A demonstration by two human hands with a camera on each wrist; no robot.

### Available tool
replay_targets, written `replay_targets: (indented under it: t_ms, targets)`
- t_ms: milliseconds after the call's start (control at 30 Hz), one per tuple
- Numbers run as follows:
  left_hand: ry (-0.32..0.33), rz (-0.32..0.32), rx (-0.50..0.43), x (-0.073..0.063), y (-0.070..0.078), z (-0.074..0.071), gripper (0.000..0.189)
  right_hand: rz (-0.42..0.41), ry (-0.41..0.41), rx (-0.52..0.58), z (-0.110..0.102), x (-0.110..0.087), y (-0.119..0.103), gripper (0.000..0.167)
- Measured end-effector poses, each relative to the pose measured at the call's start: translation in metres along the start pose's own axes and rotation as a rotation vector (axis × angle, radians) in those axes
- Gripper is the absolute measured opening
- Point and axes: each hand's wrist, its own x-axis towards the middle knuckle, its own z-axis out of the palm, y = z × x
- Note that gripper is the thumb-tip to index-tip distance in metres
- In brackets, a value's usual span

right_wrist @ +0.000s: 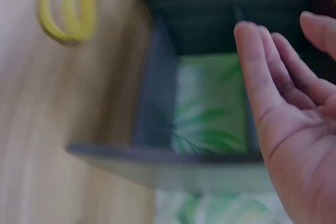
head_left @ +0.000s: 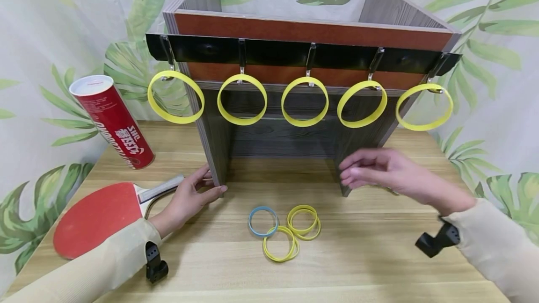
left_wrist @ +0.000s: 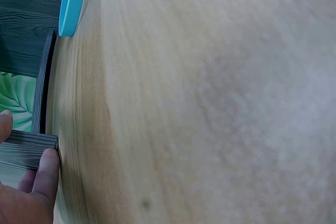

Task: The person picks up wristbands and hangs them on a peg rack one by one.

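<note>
My left hand (head_left: 191,198) pinches the lower front edge of the left side panel (left_wrist: 23,148) of a grey wooden stand, thumb on one face and fingers on the other. My right hand (head_left: 379,169), fingers loosely bent and together, hovers by the stand's right side panel with nothing in its grasp. Across the stand's front runs a black strip (head_left: 278,53) with metal hooks, and a yellow wristband (head_left: 305,123) hangs from each. On the table between the hands lie a blue wristband (head_left: 250,222) and several yellow wristbands (head_left: 302,206), partly overlapping.
A red table tennis paddle (head_left: 101,214) lies left of the stand, its handle beside my left hand. Behind it a red cylindrical can (head_left: 115,125) stands at the table's left. A leaf-patterned curtain (head_left: 497,8) hangs behind the wooden table (head_left: 358,265).
</note>
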Motion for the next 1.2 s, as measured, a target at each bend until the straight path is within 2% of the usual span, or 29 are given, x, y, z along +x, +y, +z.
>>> replay_targets:
  t_ms: [100,167,367,633,733,900,1033,1200]
  targets:
    - [0.002,-0.001,0.001,-0.001,0.001,0.0,0.065,0.076,-0.024,0.004,0.02,0.018,0.014,0.031]
    - [0.002,0.002,0.002,-0.001,0.002,0.0,0.064,0.093,-0.037,0.002,0.033,0.031,0.023,0.031]
    - [0.007,0.009,0.004,-0.001,0.002,0.0,0.064,0.079,-0.069,0.04,0.068,0.067,0.045,0.031]
    - [0.007,0.003,0.012,0.0,0.001,0.0,0.064,0.109,-0.126,-0.022,0.096,0.101,0.049,0.03]
    - [0.004,-0.002,0.009,0.0,0.001,-0.001,0.065,0.099,-0.138,-0.044,0.107,0.111,0.051,0.027]
    - [-0.003,-0.01,0.007,0.0,0.002,-0.002,0.068,0.093,-0.132,-0.145,0.121,0.122,0.056,0.017]
    - [-0.003,-0.012,0.007,0.0,0.002,-0.002,0.07,0.14,-0.145,-0.19,0.129,0.125,0.058,0.01]
    - [-0.003,-0.013,0.007,-0.001,0.001,-0.002,0.071,0.182,-0.192,-0.183,0.138,0.128,0.06,0.009]
